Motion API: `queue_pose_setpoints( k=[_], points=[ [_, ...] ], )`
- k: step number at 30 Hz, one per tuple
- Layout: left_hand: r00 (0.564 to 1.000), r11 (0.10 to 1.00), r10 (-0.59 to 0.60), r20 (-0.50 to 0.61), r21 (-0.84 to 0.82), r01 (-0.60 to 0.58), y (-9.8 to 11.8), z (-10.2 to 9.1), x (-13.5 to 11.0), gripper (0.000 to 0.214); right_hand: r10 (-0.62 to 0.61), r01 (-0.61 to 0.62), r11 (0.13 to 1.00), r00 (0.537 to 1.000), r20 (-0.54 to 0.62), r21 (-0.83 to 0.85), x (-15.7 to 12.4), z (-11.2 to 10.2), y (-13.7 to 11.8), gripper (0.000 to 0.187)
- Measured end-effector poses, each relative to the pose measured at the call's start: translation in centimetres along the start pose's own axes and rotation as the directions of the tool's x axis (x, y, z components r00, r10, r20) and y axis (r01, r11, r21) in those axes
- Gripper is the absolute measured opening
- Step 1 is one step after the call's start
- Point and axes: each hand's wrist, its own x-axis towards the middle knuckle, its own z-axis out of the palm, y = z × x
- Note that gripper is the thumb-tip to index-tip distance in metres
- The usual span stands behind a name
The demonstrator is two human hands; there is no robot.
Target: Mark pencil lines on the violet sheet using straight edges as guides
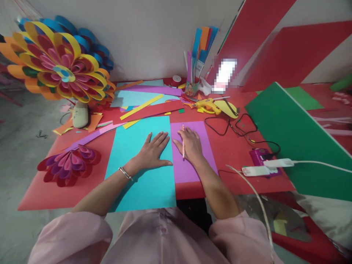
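Observation:
My left hand [155, 151] lies flat on a turquoise sheet of paper [143, 190], fingers stretched and thumb spread toward the sheet's right edge. A bracelet circles that wrist. My right hand [191, 143] rests over a purple sheet [189, 172] beside the turquoise one. A thin pink patterned pencil [183, 146] is held between its thumb and fingers, pointing away from me. The turquoise sheet reaches past the table's front edge.
Paper strips [154, 108], a yellow glue gun [208, 106] and a cup of strips [191, 89] are at the back. A quilled paper fan [70, 165] lies left, a large paper flower [66, 69] behind it. Right are a power strip [258, 156] with plugs and a green board [299, 146].

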Motion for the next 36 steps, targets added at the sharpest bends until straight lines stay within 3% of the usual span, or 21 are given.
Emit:
queue_pose_setpoints(
  k=[36],
  points=[
    [1.0,0.999,0.023,0.002,0.028,-0.023,-0.28,-0.22,0.12,0.117,0.01,-0.01,0.999,1.0,0.0,-0.03,0.05,-0.25,-0.44,0.051]
  ],
)
